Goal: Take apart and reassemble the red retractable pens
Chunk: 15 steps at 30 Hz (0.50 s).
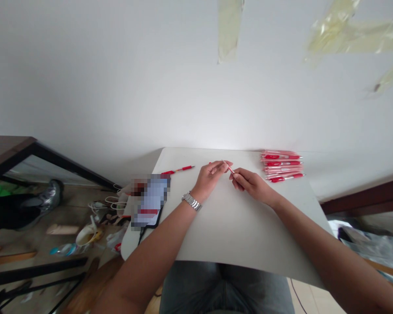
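Above the far middle of the white table, both my hands are at a slim red-and-white pen, possibly only a part of one. My right hand is closed, pinching its near end between thumb and fingers. My left hand, with a metal watch on the wrist, has its fingers around the far end. Part of the pen is hidden by the fingers. Left of my left hand lies a red pen. To the right sits a pile of red pens and pale pink sticks.
A pixelated phone with a black cable rests at the table's left edge. The white wall rises right behind the table. On the floor to the left are a cup, a plastic bottle and white cables.
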Tool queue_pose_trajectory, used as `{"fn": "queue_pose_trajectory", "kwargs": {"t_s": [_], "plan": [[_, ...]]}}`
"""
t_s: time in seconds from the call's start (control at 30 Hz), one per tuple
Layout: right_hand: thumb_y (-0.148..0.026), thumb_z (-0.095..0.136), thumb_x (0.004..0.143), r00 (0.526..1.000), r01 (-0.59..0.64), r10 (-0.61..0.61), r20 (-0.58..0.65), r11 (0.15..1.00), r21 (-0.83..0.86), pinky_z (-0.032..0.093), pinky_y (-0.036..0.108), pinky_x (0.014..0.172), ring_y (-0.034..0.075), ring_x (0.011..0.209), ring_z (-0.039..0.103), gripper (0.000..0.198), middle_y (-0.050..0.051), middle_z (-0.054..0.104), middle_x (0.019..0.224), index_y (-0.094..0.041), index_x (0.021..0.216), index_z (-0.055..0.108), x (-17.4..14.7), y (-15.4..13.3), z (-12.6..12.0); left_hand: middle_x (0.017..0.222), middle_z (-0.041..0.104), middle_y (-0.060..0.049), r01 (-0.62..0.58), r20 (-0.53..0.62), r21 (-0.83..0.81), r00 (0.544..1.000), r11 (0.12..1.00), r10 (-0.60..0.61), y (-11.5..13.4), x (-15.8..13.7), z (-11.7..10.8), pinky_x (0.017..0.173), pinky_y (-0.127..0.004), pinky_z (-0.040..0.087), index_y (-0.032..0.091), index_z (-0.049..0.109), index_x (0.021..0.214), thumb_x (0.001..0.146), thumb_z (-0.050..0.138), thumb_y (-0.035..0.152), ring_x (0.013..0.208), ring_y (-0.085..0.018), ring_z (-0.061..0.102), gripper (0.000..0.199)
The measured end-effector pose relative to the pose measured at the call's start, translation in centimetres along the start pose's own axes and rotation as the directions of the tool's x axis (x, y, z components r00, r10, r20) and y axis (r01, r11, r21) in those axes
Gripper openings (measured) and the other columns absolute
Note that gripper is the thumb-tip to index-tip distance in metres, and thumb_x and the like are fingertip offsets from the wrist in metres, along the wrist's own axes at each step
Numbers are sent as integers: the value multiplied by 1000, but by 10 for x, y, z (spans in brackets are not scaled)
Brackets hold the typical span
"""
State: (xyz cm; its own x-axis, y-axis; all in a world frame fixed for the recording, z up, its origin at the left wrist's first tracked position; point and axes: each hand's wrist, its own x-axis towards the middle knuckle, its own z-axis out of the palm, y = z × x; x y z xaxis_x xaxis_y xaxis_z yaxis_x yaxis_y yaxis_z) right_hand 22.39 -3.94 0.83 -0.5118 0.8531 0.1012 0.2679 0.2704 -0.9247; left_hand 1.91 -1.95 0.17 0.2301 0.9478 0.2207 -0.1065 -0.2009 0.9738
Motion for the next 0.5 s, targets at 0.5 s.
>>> {"fn": "queue_pose_trajectory", "kwargs": {"t_s": [0.5], "plan": [[-58, 55, 102, 987, 10, -29, -155, 992, -125, 43, 28, 61, 15, 67, 55, 38, 2, 66, 79, -22, 104, 61, 1, 6, -3, 108, 78, -10, 38, -7, -92, 999, 995, -39, -6, 0, 1, 97, -36, 55, 16, 79, 112, 93, 73, 48, 102, -21, 70, 38]]}}
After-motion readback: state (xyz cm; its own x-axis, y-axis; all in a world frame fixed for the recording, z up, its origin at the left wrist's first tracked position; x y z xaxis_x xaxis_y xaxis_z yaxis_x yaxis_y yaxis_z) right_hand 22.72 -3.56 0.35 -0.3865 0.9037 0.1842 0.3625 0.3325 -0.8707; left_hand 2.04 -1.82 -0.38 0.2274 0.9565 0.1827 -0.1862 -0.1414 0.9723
